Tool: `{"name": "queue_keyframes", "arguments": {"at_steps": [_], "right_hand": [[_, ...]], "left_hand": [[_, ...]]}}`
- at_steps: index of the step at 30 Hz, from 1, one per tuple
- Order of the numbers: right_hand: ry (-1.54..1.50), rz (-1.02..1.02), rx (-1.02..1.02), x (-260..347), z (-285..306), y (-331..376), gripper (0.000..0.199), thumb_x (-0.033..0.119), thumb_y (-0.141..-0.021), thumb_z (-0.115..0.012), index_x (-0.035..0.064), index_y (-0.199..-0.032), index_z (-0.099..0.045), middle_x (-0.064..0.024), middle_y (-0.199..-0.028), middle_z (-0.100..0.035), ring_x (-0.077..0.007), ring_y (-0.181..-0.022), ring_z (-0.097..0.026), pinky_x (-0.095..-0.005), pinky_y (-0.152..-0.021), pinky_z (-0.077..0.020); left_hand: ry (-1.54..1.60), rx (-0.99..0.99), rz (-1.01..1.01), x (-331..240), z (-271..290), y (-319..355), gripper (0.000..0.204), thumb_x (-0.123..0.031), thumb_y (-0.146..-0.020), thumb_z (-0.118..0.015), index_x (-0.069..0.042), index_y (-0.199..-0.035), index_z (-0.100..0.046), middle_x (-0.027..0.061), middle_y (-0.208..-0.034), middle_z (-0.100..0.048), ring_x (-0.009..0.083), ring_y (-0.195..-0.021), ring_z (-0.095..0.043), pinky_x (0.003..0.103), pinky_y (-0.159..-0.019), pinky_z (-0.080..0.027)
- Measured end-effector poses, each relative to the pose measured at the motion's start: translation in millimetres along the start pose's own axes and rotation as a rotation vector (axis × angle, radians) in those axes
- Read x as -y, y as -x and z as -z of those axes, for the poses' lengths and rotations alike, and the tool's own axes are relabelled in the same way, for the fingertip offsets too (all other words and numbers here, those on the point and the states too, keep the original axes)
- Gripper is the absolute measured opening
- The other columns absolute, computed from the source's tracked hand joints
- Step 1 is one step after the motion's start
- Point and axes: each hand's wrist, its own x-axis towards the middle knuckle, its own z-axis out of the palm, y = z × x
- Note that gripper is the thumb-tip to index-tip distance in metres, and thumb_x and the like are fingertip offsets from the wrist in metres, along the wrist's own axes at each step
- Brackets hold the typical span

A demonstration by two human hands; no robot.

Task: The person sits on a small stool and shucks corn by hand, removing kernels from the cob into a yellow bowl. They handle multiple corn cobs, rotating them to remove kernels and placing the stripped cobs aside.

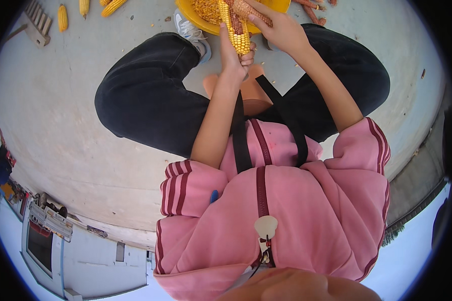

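My left hand (231,56) is wrapped round a yellow ear of corn (241,44), held tilted over the near edge of a yellow basin (211,28). A strip of the ear is stripped down to reddish core, while kernels still cover its lower end and left side. In my right hand (282,31) is a bare corncob (258,15), pressed against the upper part of the ear. Loose kernels (205,8) lie in the basin. The picture's upper edge cuts off the basin and the tops of both the ear and the cob.
Several whole ears (63,19) lie on the concrete floor at the far left, beside a slatted wooden piece (36,24). Bare cobs (312,14) are scattered right of the basin. My bent legs flank a peach-coloured seat (256,95); one shoe (192,33) is near the basin.
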Motion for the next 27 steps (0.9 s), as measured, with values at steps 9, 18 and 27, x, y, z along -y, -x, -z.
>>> {"name": "queue_keyframes", "arguments": {"at_steps": [9,18,27], "right_hand": [[0.26,0.228,0.063,-6,1,44,0.042,0.041,-0.086,-0.051,0.0341,-0.127,-0.046,-0.0089,-0.079,-0.065,-0.0261,-0.066,-0.064,-0.0336,-0.056,-0.0517],[0.293,0.171,0.018,-7,-15,14,0.042,0.04,-0.086,-0.051,0.0317,-0.127,-0.047,-0.0087,-0.077,-0.065,-0.0255,-0.066,-0.064,-0.0333,-0.057,-0.0513],[0.275,0.247,0.025,5,-1,52,0.039,0.039,-0.084,-0.054,0.0288,-0.122,-0.053,-0.0051,-0.08,-0.066,-0.0226,-0.063,-0.064,-0.0304,-0.055,-0.0514]], "left_hand": [[-0.012,0.011,-0.133,7,-8,8,0.056,-0.065,-0.085,-0.029,-0.013,-0.091,-0.048,0.0006,-0.06,-0.048,0.0056,-0.034,-0.029,0.019,-0.03,-0.016],[-0.047,0.026,-0.117,2,-7,6,0.057,-0.066,-0.086,-0.028,-0.012,-0.089,-0.048,0.0025,-0.058,-0.047,0.0054,-0.034,-0.028,0.019,-0.031,-0.016],[-0.023,0.008,-0.172,10,-3,4,0.057,-0.067,-0.084,-0.031,-0.013,-0.093,-0.049,0.0001,-0.062,-0.049,0.0057,-0.037,-0.033,0.018,-0.032,-0.018]]}}
